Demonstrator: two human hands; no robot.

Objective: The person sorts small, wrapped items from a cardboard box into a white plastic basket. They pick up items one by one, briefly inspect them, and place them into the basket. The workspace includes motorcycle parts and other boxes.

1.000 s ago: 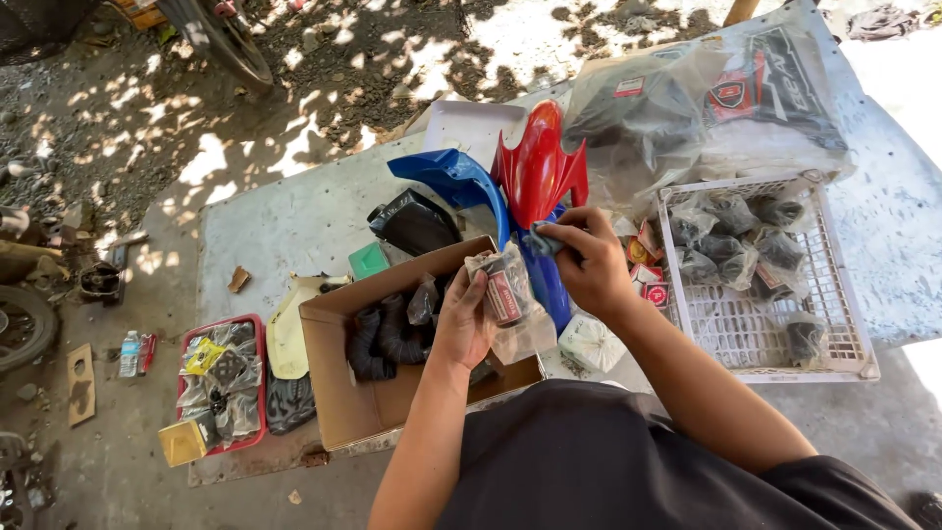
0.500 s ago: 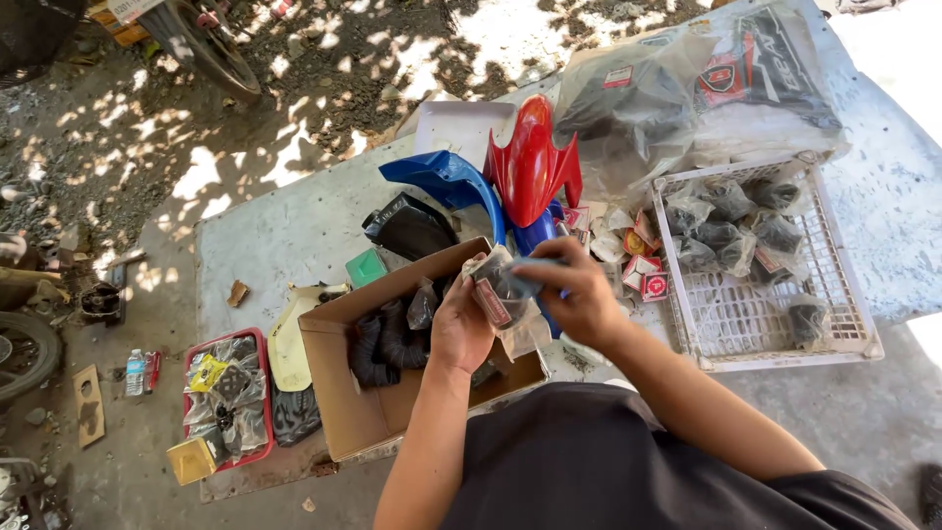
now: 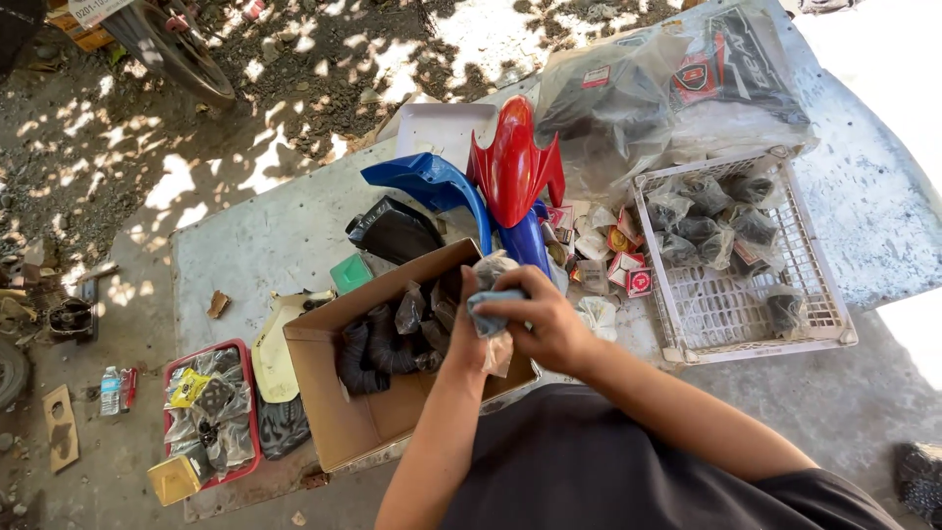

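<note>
- Here, my right hand [image 3: 545, 324] pinches a blue cloth [image 3: 491, 312] shut against a plastic-wrapped part [image 3: 494, 270] (contents unclear).
- My left hand [image 3: 466, 339] clasps that part from below, over the cardboard box [image 3: 358, 422].
- A white basket [image 3: 726, 314] sits right of the box.

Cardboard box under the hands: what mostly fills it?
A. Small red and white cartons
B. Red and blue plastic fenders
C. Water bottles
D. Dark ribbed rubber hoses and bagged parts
D: the cardboard box holds dark ribbed hoses and clear-bagged parts; the red fender and blue fender stand behind it, and the small cartons lie beside the white crate.
</note>
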